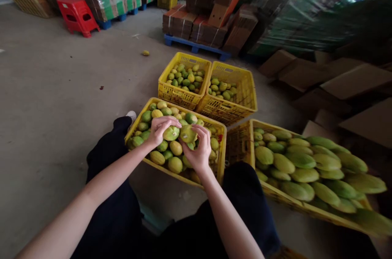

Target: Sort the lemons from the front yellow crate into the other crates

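Both my hands are over the yellow crate between my legs, which is filled with green and yellow papayas. My left hand is curled over a green papaya, its fingers across the top. Close beside it, my right hand grips a yellow-green papaya between thumb and fingers. The ends of both fruits face me, and they are nearly touching. Part of the crate's contents is hidden under my hands.
Behind stand two yellow crates holding smaller amounts of fruit. At right, another crate is heaped with long papayas. One fruit lies on the floor. A red stool, a pallet of cartons and loose cardboard stand farther off.
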Motion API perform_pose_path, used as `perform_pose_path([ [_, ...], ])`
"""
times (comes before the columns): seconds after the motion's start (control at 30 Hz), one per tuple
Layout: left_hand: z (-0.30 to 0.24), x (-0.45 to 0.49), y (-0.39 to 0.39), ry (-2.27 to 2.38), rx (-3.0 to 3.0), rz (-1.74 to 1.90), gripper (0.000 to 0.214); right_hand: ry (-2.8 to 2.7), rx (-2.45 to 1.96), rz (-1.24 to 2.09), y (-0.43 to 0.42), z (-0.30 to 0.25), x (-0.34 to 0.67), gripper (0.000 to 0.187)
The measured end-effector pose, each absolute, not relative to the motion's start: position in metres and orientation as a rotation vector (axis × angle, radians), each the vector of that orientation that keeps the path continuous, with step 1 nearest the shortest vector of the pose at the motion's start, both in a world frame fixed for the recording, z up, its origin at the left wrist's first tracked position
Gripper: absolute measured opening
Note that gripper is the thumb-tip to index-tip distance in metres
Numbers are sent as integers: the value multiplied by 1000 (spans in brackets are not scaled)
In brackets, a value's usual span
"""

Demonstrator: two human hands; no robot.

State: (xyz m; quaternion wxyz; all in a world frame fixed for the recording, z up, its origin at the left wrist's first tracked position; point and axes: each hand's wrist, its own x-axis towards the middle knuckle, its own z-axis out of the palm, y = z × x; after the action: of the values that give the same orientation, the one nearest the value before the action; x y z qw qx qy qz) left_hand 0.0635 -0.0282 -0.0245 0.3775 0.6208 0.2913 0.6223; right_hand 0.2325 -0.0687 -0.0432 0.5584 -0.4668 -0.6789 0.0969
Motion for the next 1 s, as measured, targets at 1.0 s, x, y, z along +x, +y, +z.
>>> perform_pose_path([
  [1.0,-27,74,-15,753,-9,1027,28,-708,-1315,1462,-54,-28,224,27],
])
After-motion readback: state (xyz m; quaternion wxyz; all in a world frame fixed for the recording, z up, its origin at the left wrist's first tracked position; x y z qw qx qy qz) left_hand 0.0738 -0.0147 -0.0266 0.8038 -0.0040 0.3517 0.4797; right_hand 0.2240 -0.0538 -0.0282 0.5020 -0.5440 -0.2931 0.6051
